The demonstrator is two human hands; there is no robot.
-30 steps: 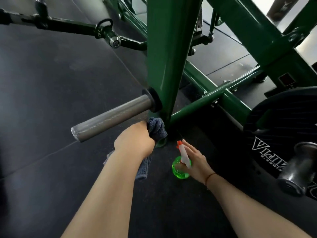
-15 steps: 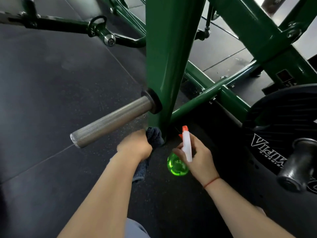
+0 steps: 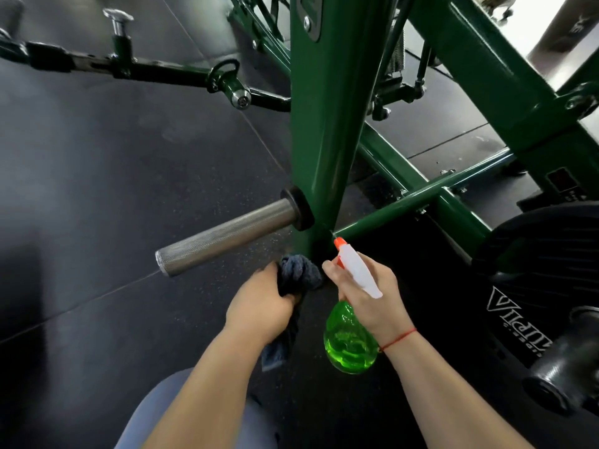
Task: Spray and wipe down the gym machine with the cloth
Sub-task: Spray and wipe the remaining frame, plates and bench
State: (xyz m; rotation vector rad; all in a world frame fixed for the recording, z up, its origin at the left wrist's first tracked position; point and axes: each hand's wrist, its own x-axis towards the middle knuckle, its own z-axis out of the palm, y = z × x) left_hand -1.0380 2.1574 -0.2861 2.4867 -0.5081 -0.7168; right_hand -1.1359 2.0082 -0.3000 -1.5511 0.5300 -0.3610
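Note:
The green gym machine's upright post (image 3: 324, 124) rises through the middle of the view, with a knurled steel weight peg (image 3: 223, 238) sticking out to its left. My left hand (image 3: 259, 306) grips a bunched dark grey cloth (image 3: 298, 270) right at the post's foot. My right hand (image 3: 366, 293) holds a spray bottle (image 3: 350, 335) with a green body, white head and orange nozzle. The nozzle points at the base of the post.
A black weight plate (image 3: 534, 286) on a peg fills the right side. Green frame bars (image 3: 421, 196) run along the floor behind the post. A dark handle bar (image 3: 129, 66) crosses the upper left. Black rubber flooring (image 3: 97, 189) lies to the left. My knee (image 3: 162, 416) shows at the bottom.
My right hand has lifted the spray bottle and brought it closer to the post's base. My left hand slid the cloth down from the post to floor level.

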